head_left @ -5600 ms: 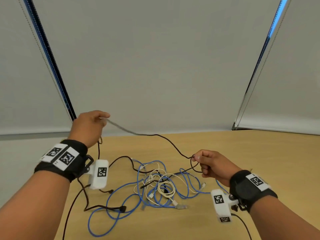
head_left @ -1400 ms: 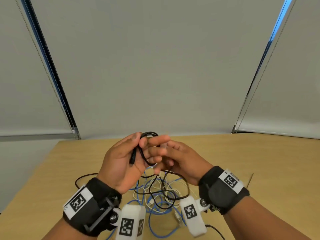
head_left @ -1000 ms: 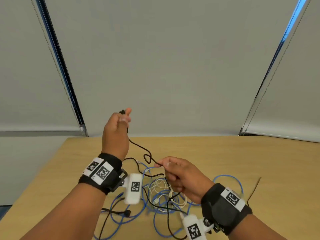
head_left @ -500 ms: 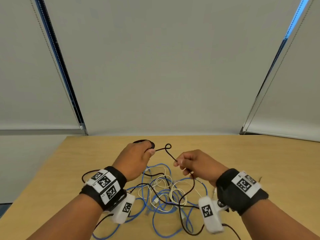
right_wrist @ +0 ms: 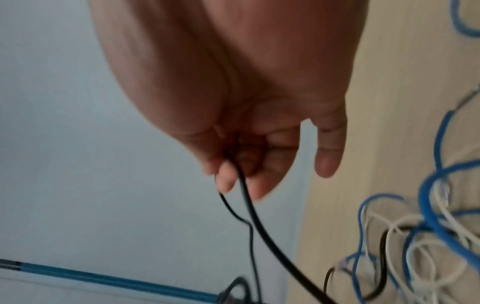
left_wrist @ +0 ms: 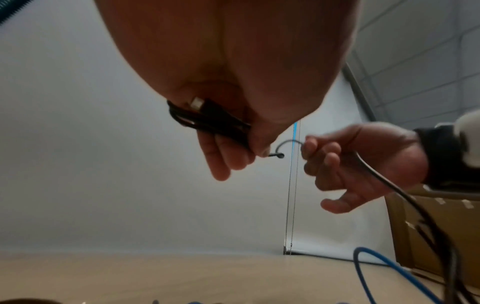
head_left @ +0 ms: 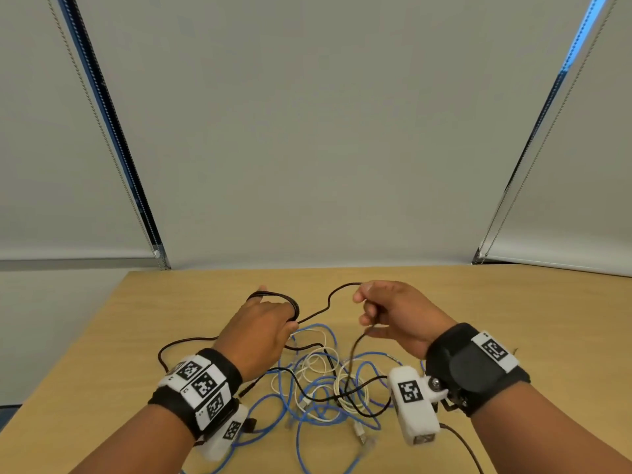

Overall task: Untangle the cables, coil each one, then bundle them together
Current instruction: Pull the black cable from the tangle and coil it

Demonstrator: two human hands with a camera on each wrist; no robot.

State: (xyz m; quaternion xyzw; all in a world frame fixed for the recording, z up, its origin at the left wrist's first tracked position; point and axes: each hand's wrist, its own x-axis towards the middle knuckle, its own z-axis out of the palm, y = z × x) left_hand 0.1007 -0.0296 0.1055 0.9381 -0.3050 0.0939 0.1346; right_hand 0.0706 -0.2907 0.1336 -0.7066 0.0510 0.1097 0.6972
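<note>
Your left hand (head_left: 257, 331) grips the started black coil (head_left: 273, 297); your right hand (head_left: 396, 311) pinches the same black cable (head_left: 328, 302) just beside it, the slack running left-right between them, its tail dropping into the blue and white tangle (head_left: 318, 388) below on the table (head_left: 513, 302)

Both forearms reached forward side by side, each with a black strap at the wrist. The left hand (head_left: 254, 331) was held palm down, its fingers (left_wrist: 223, 152) curled around a small coil of black cable (head_left: 328, 302). The right hand (head_left: 396, 313), near it but apart, pinched the same cable between thumb and curled fingers (right_wrist: 226, 176), little finger loose.
</note>
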